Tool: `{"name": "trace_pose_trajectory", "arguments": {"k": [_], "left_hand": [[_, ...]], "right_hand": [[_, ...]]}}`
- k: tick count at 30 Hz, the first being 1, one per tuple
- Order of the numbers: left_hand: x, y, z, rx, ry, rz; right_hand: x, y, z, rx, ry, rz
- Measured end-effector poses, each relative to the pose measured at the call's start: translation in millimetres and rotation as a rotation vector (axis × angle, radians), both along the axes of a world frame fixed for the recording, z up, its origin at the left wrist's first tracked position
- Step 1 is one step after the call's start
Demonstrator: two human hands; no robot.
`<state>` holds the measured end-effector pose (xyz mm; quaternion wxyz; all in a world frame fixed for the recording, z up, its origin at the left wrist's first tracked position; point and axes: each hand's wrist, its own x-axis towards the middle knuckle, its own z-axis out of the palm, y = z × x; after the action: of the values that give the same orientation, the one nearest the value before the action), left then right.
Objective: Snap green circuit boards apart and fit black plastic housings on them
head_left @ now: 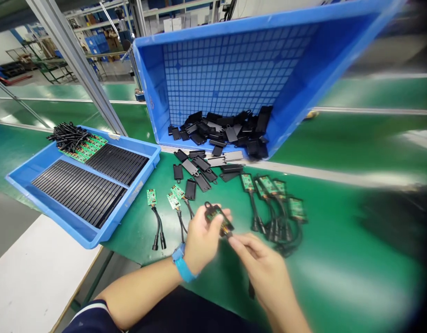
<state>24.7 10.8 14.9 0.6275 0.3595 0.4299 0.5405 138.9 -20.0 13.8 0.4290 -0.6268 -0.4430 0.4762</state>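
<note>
My left hand (203, 240) is closed round a black plastic case (216, 217) with a hanging loop at its top, its thumb pressed on the green circuit board seated inside. My right hand (258, 263) pinches the black cable at the case's lower end, where thin coloured wires join the board. Part of that cable hangs below the right hand, mostly hidden. Left of my hands lie loose circuit boards with black cables, one board (151, 197) apart from two others (173, 201). To the right sit several boards in black cases (247, 182), cables towards me.
A tilted blue crate (234, 37) holding many black cases stands behind, with more cases (201, 163) spilled before it. At left, a blue tray (137, 194) carries rows of black parts and cabled boards. A metal post (75, 60) rises behind the tray; the green bench (338, 277) extends right.
</note>
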Motion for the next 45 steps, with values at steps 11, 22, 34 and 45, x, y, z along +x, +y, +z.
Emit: {"name": "trace_pose_trajectory", "arguments": {"k": [11,22,34,45], "left_hand": [[-3,-11,1.6,0.018,0.065,-0.07],[-71,108,2.4,0.005,1.119,0.23],[-123,117,-7.7,-0.019,0.683,0.41],[-127,12,-8.9,-0.207,-0.028,0.184]], "right_hand": [[1,1,-6.8,-0.053,-0.04,0.013],[68,59,-1.0,-0.107,-0.747,-0.164],[-87,76,-24.9,0.277,-0.944,0.377],[-49,60,-11.1,0.1,-0.262,0.297]]}}
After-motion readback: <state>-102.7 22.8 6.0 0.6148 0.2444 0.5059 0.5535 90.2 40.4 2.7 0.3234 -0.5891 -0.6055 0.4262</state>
